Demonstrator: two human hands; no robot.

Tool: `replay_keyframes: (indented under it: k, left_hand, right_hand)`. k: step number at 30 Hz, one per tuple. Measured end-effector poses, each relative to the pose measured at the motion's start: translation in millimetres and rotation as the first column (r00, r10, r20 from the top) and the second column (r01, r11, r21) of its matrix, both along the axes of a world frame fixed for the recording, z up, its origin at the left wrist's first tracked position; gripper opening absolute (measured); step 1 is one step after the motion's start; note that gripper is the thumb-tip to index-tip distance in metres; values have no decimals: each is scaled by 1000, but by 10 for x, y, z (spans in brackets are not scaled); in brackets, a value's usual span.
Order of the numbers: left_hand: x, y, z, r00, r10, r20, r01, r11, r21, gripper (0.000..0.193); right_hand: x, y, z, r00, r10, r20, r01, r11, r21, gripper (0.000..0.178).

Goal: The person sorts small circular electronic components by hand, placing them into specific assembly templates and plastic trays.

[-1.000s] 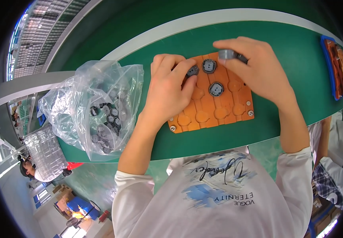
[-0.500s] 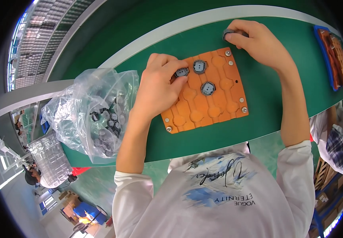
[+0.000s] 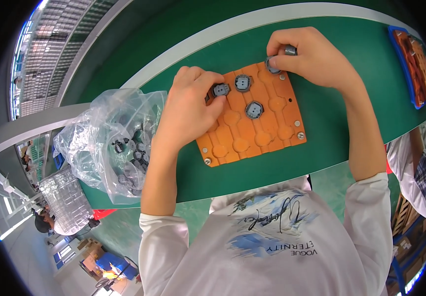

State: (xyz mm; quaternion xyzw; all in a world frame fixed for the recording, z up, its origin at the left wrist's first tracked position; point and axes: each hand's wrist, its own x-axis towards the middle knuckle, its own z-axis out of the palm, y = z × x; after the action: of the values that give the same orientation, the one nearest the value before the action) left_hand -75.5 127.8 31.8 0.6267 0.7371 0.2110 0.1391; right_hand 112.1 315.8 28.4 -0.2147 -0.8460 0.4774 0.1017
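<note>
An orange fixture plate [image 3: 232,143] with rows of round recesses lies on the green table. Two dark grey plastic connectors [image 3: 243,83] [image 3: 254,110] sit in its recesses. At the plate's upper left, my left hand [image 3: 189,111] has thumb and fingers closed around another grey connector [image 3: 221,90]. My right hand [image 3: 311,56] pinches a round grey connector [image 3: 273,65] over the upper right corner. A second grey piece [image 3: 290,50] is tucked in the curl of its fingers. Whether the pinched connector touches the plate, I cannot tell.
Left of the plate stands a clear plastic bag [image 3: 109,143] holding several grey connectors. At the far right, a blue tray [image 3: 405,69] carries more orange plates [image 3: 415,64]. A pale rail [image 3: 213,32] curves along the far table edge. Another person [image 3: 422,172] is at the right.
My right hand has come left and nearer, bringing its connector from beyond the plate to over its upper right corner. My left hand stays at the upper left connector.
</note>
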Motion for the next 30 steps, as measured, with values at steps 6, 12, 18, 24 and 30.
replay_keyframes:
  k: [6, 12, 18, 24, 30]
  left_hand:
    - [32, -24, -57, 999, -33, 43, 29, 996, 81, 22]
    - [13, 13, 8, 999, 2, 41, -3, 1000, 27, 22]
    - [216, 233, -11, 999, 34, -10, -34, 999, 2, 26]
    - [221, 255, -78, 988, -144, -54, 150, 980, 131, 22]
    - [145, 223, -146, 978, -203, 40, 190, 960, 205, 25]
  right_hand:
    - [-7, -78, -151, 989, 71, -132, -20, 937, 348, 14]
    - [-3, -233, 4, 998, -53, 33, 32, 890, 454, 20]
    - [23, -428, -45, 986, -131, 108, 41, 801, 597, 20]
    - [30, -364, -11, 984, -45, 171, -64, 810, 583, 19]
    - [26, -398, -77, 988, -88, 126, -7, 795, 607, 20]
